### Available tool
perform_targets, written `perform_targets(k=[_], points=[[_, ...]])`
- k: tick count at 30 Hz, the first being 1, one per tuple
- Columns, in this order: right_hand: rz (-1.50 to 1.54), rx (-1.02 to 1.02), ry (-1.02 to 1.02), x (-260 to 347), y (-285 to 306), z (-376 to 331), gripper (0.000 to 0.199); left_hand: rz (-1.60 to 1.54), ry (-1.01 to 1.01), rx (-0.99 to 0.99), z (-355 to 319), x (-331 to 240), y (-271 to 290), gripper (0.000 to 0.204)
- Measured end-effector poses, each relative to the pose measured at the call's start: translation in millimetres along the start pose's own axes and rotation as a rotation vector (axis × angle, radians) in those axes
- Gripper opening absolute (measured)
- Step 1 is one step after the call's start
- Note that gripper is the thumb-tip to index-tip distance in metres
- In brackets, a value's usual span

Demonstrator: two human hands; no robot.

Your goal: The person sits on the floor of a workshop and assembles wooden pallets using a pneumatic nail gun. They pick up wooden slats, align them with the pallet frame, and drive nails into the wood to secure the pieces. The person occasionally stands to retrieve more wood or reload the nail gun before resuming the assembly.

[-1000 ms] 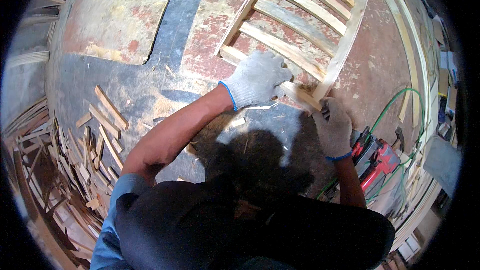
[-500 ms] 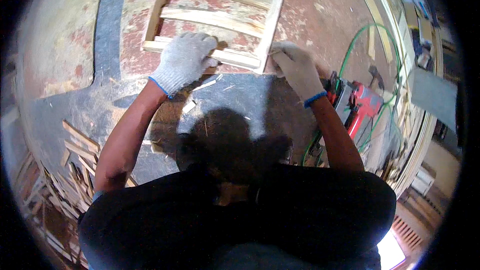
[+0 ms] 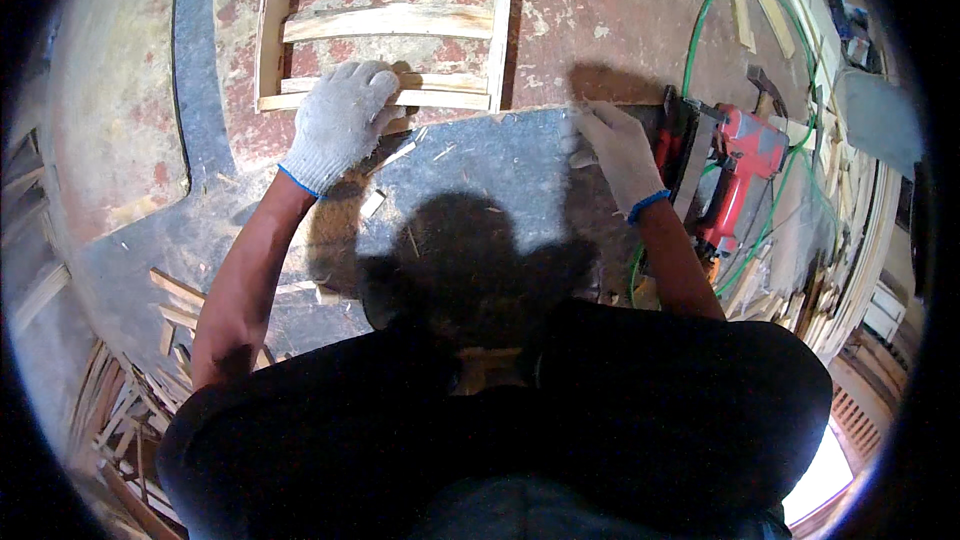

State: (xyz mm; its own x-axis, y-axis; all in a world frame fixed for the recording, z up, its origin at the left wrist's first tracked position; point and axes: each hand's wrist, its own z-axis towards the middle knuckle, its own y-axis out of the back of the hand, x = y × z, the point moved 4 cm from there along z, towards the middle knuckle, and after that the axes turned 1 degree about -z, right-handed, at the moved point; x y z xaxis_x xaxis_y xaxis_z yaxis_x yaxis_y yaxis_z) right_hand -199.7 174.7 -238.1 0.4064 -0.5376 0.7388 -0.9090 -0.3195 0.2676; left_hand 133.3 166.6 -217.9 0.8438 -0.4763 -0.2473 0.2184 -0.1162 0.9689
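A slatted wooden frame (image 3: 388,22) lies on the worn red surface ahead of me. My left hand (image 3: 343,125), in a whitish knit glove with a blue cuff, is closed over its near end slat, left of the middle. My right hand (image 3: 615,150), gloved alike, is away from the frame, to the right of its near corner. Its fingers point left, a little apart from the thumb, and nothing shows in them. Just right of that hand lies a red and grey nail gun (image 3: 745,165), and a green hose (image 3: 697,35) loops around it.
A hammer (image 3: 768,95) rests beyond the nail gun. Wood strips (image 3: 740,15) lie at the far right, with more stacked along the right edge. Scrap sticks (image 3: 178,287) are heaped at the lower left. Small offcuts (image 3: 373,204) and splinters dot the dark sheet (image 3: 470,155).
The frame now appears further left and straighter, with my left hand still on its near slat. My right hand has left the frame's near right corner and is closer to the nail gun.
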Motion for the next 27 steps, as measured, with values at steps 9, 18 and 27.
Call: perform_targets(k=[9,18,27], points=[[0.552,0.463,-0.038,5,-36,19,0.034,-0.052,0.008,0.075,20,-21,-10,0.025],[-1.018,-0.577,0.452,-20,129,-33,0.029,-0.138,0.028,0.023,23,-37,-9,0.030],[-0.722,-1.042,0.038,-106,183,-88,0.050,-0.049,0.013,0.051,23,-36,-14,0.028]])
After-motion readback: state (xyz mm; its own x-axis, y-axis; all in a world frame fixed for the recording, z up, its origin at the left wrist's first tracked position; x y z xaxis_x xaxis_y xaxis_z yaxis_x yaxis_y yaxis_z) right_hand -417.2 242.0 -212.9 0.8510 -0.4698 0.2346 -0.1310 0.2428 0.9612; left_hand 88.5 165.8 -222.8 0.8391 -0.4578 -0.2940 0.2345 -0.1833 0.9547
